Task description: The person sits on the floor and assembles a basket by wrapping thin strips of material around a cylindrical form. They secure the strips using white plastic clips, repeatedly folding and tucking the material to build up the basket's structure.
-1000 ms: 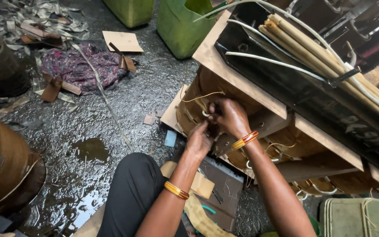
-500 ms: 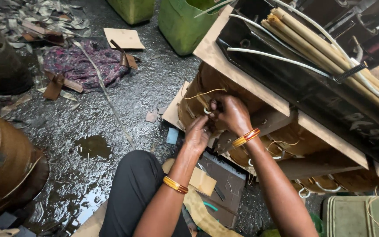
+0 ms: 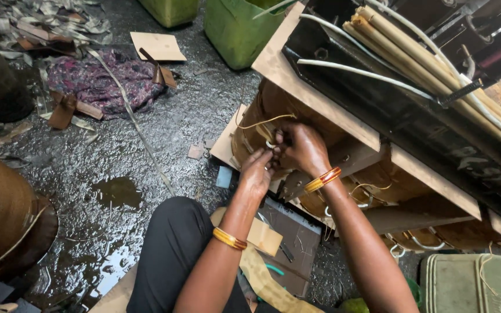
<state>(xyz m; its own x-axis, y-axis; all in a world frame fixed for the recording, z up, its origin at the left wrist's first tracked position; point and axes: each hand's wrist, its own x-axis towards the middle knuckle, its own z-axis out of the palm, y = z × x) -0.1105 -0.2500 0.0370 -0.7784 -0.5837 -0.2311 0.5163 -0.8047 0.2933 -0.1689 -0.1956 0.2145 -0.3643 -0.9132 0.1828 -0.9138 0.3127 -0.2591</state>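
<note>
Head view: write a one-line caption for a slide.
Seated on a wet floor, a person's left hand and right hand work thin wire at a brown paper-wrapped coil under a wooden board.

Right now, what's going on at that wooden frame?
A person sitting on a wet dark floor works with both hands close together at a brown wound coil set under a wooden frame. The left hand and right hand pinch at thin yellowish wire and a small white piece at the coil's face. Pale tubes lie on top of the frame. A patterned cloth and paper scraps lie on the floor beyond.
</note>
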